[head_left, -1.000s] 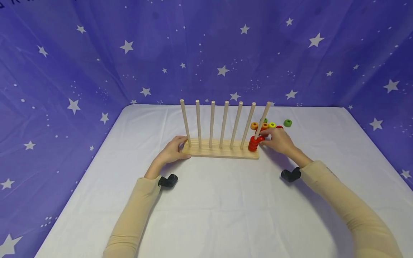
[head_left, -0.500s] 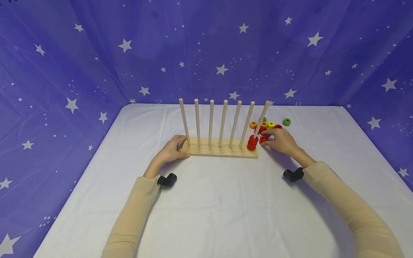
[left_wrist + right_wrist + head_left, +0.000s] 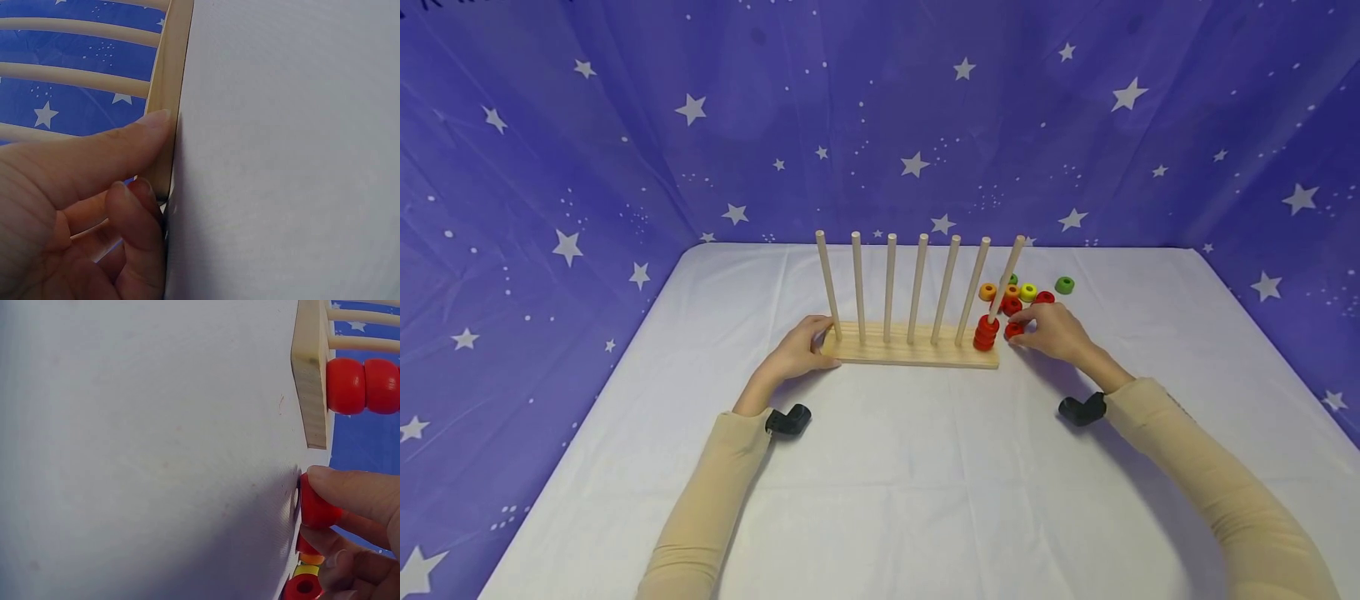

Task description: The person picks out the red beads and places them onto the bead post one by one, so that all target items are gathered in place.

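Observation:
In the head view, a wooden peg rack [image 3: 910,353] with a row of upright pegs stands on the table. Several red beads [image 3: 986,334] are stacked on its rightmost peg. My left hand [image 3: 799,345] grips the left end of the base, thumb along the front edge, as the left wrist view shows. Just right of the rack, my right hand [image 3: 1054,333] pinches a loose red bead [image 3: 317,503] between thumb and finger. This bead is low at the tabletop, apart from the rack's end.
Behind the right hand lie loose beads: an orange bead [image 3: 987,292], a yellow bead [image 3: 1028,292], a green bead [image 3: 1064,285], a red bead [image 3: 1044,297] and several others. White cloth [image 3: 910,475] covers the table. A starry purple curtain [image 3: 850,108] hangs behind it.
My right hand has moved slightly right and down with the red bead, away from the stack on the rightmost peg. My left hand keeps its hold on the base.

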`<state>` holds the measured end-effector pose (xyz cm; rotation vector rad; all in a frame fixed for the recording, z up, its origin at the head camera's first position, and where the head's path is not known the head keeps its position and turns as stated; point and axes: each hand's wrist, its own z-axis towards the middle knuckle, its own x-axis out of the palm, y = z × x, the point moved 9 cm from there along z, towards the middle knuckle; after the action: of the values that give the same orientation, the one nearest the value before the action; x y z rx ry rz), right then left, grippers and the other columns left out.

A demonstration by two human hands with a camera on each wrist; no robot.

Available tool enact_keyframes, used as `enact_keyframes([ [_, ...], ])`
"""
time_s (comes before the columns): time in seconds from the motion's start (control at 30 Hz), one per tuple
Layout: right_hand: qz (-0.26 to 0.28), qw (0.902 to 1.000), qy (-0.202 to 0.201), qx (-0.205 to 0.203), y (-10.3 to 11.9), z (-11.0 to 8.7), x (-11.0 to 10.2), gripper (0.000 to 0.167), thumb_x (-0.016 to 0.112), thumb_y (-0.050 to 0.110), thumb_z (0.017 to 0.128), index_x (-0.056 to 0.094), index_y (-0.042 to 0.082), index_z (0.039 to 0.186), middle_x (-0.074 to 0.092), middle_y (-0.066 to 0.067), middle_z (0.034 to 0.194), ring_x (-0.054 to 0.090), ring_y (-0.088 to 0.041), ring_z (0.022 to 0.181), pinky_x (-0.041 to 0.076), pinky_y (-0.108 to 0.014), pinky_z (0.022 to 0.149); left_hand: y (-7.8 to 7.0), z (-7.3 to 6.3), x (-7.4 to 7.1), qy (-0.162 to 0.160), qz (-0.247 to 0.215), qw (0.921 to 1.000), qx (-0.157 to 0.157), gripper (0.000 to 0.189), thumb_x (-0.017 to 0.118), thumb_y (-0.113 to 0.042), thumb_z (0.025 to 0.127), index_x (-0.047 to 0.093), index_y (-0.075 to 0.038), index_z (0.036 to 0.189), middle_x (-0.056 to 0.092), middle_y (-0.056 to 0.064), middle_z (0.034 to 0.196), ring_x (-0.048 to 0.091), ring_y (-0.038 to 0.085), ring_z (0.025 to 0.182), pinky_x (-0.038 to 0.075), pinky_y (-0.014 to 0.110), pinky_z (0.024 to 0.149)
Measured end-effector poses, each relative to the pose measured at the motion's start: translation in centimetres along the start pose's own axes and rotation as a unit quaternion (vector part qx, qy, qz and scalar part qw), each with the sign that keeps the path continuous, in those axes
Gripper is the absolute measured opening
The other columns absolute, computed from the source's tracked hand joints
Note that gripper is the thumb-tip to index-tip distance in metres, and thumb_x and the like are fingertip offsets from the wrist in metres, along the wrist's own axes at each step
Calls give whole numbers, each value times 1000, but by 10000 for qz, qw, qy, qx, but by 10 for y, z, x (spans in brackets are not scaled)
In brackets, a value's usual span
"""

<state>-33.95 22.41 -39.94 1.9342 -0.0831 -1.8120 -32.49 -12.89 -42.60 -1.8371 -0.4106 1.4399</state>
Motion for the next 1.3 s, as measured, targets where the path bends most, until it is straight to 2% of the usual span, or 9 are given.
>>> enact_keyframes([
  [0.4, -89, 9996, -236, -95, -2, -5, -5, 34, 76, 17, 76, 70, 1, 105, 71, -17, 95, 49, -18, 67, 36, -24, 57, -2, -2, 0, 6, 36, 10000, 37, 78, 74, -11, 77, 34, 6, 141, 38, 23, 142, 45, 14, 73, 40, 23, 65],
  [0.63, -112, 9990, -418, -118, 3, -12, -12, 33, 76, 19, 75, 71, 1, 103, 72, -16, 91, 46, -17, 61, 34, -24, 52, -2, -2, -1, -32, 18, 10000, 47, 77, 74, -10, 76, 36, 5, 141, 39, 23, 142, 45, 16, 74, 39, 24, 67],
  [0.8, -163, 9976, -633, -216, 5, -16, -19, 32, 76, 18, 75, 71, 3, 102, 72, -16, 91, 42, -16, 57, 33, -25, 50, -3, -2, -1, -48, 61, 9999, 71, 76, 74, -10, 76, 37, 5, 140, 39, 23, 141, 46, 16, 75, 39, 24, 67],
  [1.13, -249, 9938, -1052, -248, 9, -22, -34, 29, 75, 18, 75, 71, 4, 101, 69, -17, 87, 49, -19, 60, 37, -26, 52, -1, -2, -1, -47, 67, 10000, 27, 77, 74, -11, 76, 36, 5, 140, 39, 23, 141, 46, 17, 77, 38, 24, 68],
  [1.3, -293, 9867, -1546, -405, 16, -28, -47, 32, 77, 18, 74, 71, 2, 101, 70, -16, 83, 47, -18, 59, 34, -25, 51, -2, -2, -1, -44, 63, 10000, 32, 77, 74, -11, 76, 36, 5, 140, 39, 23, 141, 46, 17, 78, 38, 24, 69],
])
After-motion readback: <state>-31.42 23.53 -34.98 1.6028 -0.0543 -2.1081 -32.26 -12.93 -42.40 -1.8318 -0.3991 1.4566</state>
